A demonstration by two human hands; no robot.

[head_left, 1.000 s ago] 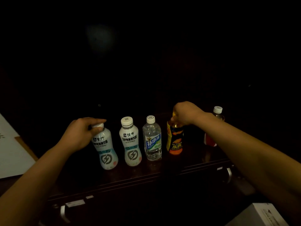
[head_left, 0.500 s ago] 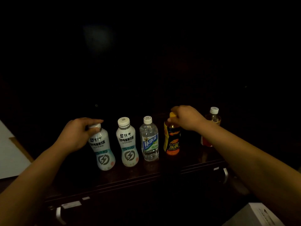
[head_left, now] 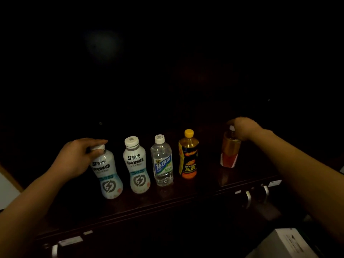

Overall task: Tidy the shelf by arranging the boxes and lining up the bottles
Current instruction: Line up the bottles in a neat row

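Several bottles stand in a row on a dark wooden shelf (head_left: 186,198). My left hand (head_left: 74,157) grips the cap of the leftmost white bottle (head_left: 108,175), which leans slightly. To its right stand a second white bottle (head_left: 136,164), a clear water bottle (head_left: 163,162) and an orange bottle with a yellow cap (head_left: 188,155), all untouched. Farther right, set apart and a bit further back, my right hand (head_left: 242,130) is closed over the top of an amber bottle with a red label (head_left: 229,153).
The shelf's back is too dark to make out. Metal drawer handles (head_left: 248,197) sit below the front edge. A white box (head_left: 284,244) lies at the bottom right, and a pale flat sheet (head_left: 7,190) at the left edge.
My right hand let go of the orange bottle and moved right onto the amber bottle's top. My left hand stays on the leftmost white bottle.
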